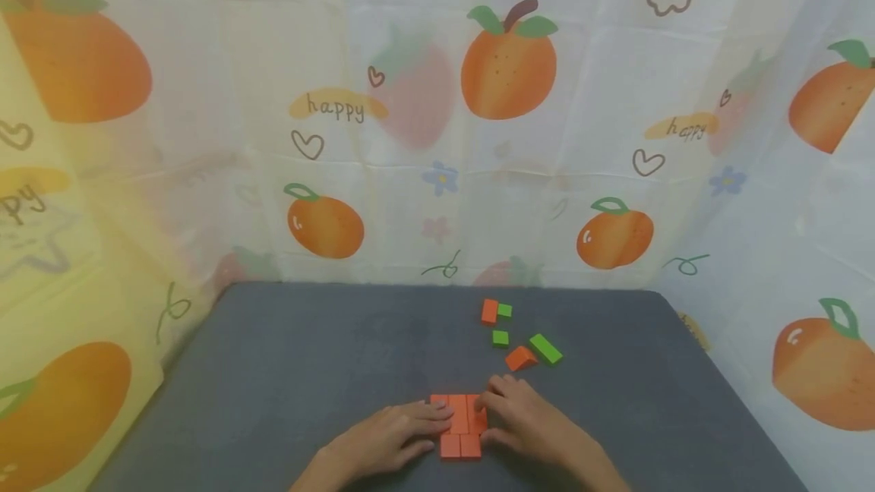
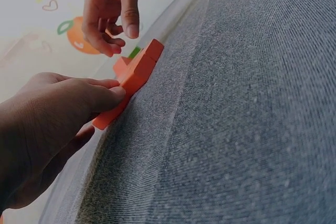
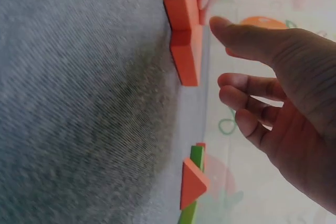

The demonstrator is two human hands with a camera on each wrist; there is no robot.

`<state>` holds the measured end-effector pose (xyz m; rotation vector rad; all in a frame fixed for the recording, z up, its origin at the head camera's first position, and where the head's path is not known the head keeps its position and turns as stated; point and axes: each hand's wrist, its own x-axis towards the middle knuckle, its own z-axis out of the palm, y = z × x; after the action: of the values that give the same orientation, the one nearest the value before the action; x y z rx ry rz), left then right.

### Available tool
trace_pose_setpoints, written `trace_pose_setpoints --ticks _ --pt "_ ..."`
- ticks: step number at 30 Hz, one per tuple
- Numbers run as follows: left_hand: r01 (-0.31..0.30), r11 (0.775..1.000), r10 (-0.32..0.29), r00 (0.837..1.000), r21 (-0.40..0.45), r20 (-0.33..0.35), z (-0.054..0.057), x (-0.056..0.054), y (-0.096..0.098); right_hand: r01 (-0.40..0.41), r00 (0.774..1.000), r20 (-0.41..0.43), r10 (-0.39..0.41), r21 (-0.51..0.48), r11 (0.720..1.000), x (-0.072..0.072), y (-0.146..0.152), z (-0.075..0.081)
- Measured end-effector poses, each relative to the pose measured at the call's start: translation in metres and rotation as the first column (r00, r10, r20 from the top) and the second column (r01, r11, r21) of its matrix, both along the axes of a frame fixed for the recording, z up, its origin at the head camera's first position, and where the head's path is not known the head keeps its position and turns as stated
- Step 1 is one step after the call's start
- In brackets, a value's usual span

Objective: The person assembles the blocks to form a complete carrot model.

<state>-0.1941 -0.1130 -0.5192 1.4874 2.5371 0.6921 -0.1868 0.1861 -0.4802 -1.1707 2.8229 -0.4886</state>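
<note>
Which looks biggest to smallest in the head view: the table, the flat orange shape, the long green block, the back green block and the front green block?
1. Table
2. Orange shape
3. Long green block
4. Back green block and front green block: unsure, the front one is nearer.

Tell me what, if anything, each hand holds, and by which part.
The right hand holds nothing. The left hand rests its fingers on the left side of the grouped orange blocks; whether it grips them cannot be told.

Orange blocks (image 1: 459, 414) partly behind left fingers (image 1: 431, 427)
</note>
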Motion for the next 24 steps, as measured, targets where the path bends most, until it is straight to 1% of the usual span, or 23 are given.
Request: trace_pose_setpoints --ticks 2,4,7,9,11,12,14,18,21,24 --pt "-0.005 1.0 0.005 1.0 -0.004 0.006 0.0 0.0 0.0 0.001 1.0 0.002 -0.001 -0.002 1.0 -0.002 0.002 0.002" --pt "-0.01 1.0 0.01 1.0 -0.009 0.017 0.0 0.0 -0.001 -0.013 1.0 -0.02 0.013 -0.009 1.0 -0.004 0.005 0.002" --pt "-0.008 1.0 0.009 1.0 -0.01 0.015 -0.001 -0.001 -0.001 -0.044 0.994 -0.105 0.041 -0.034 0.998 -0.01 0.013 0.004" --pt "-0.014 1.0 0.014 1.0 -0.014 0.024 0.0 -0.001 -0.001 -0.052 0.982 -0.185 0.043 -0.043 0.998 -0.019 0.02 0.005" --pt "-0.018 1.0 0.019 0.999 -0.019 0.032 0.001 -0.001 -0.001 -0.022 0.97 -0.242 0.01 -0.047 0.999 -0.029 0.029 0.007" --pt "-0.021 0.999 0.022 0.999 -0.024 0.038 0.001 -0.001 -0.001 -0.001 0.966 -0.257 -0.011 -0.046 0.999 -0.036 0.033 0.009" --pt "-0.029 0.999 0.03 0.998 -0.034 0.047 0.002 0.0 0.0 0.053 0.963 -0.264 -0.06 -0.033 0.998 -0.048 0.039 0.011" --pt "-0.034 0.999 0.036 0.998 -0.037 0.046 0.003 0.001 0.0 0.143 0.965 -0.219 -0.143 -0.016 0.99 -0.071 0.046 0.015" --pt "-0.034 0.999 0.035 0.999 -0.029 0.035 0.003 0.001 0.0 0.179 0.967 -0.179 -0.18 -0.02 0.984 -0.089 0.041 0.016" --pt "-0.034 0.999 0.035 0.999 -0.025 0.025 0.002 0.001 0.0 0.21 0.97 -0.126 -0.21 -0.019 0.978 -0.106 0.029 0.014"
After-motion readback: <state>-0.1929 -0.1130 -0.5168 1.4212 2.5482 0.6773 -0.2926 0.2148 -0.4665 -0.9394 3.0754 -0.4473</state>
